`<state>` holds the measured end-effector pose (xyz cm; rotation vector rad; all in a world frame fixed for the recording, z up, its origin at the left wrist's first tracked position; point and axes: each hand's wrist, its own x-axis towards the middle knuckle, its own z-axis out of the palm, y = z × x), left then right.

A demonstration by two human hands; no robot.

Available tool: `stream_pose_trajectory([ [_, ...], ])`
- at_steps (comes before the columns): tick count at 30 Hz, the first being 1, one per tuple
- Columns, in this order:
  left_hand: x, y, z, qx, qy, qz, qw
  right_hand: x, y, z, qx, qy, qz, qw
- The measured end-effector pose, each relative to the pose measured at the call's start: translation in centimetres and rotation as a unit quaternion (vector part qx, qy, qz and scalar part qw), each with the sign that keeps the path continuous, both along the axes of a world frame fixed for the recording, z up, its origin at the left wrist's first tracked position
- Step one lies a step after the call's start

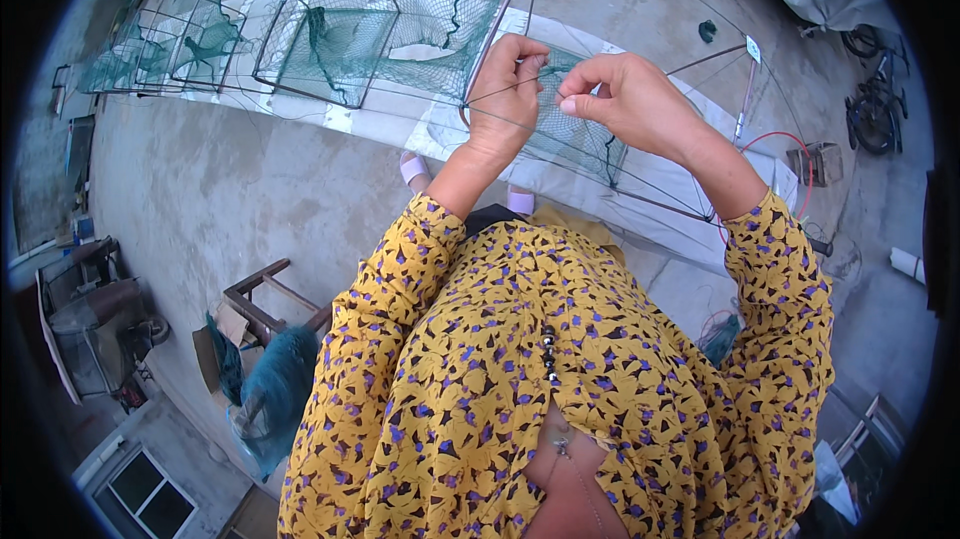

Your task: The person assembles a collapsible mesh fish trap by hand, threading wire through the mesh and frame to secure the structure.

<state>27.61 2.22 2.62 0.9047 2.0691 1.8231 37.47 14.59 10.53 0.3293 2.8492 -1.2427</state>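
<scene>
In front of me stretches a long folding net trap of green netting (335, 47) on dark metal frames. My left hand (505, 94) is closed at the net's edge, beside an upright frame rod (507, 1), with netting pinched between thumb and fingers. Just to its right, my right hand (632, 104) is raised, with thumb and forefinger pressed together. Whatever lies in that pinch is too small to make out. Green netting hangs behind and between both hands. Thin cords cross in front of my left wrist.
A pale sheet (390, 129) lies under the trap on the concrete floor (230, 179). At the right are a red hoop (807, 161), a box (826, 165) and a bicycle (876, 104). Lower left stand a wooden frame (262, 291) and a teal net bundle (275, 394).
</scene>
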Motion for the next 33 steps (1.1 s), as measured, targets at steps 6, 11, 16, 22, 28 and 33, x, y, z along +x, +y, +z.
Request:
stream_pose_trajectory([
  [6,0.3,0.1,0.7,0.014,-0.015,0.031,0.999,-1.4,-1.1,0.6,-0.112,-0.046,-0.042,0.992],
  [11,0.2,0.1,0.5,-0.019,0.055,0.055,0.997,-2.2,-1.7,-0.4,0.013,-0.041,-0.014,0.999],
  [16,0.5,-0.2,0.1,-0.038,0.095,0.076,0.992,-2.9,-1.3,-0.2,0.141,0.032,-0.014,0.989],
  [22,1.0,-0.4,-0.9,-0.055,0.081,0.091,0.991,-3.8,-2.0,-1.3,0.23,0.189,-0.008,0.955],
  [28,1.2,-0.6,-0.3,-0.049,0.057,0.053,0.996,-3.8,-1.2,-2.2,0.101,0.189,-0.023,0.976],
  [33,1.0,-0.4,1.1,0.062,-0.147,-0.082,0.984,-2.9,0.7,-0.3,0.085,0.18,0.01,0.98],
])
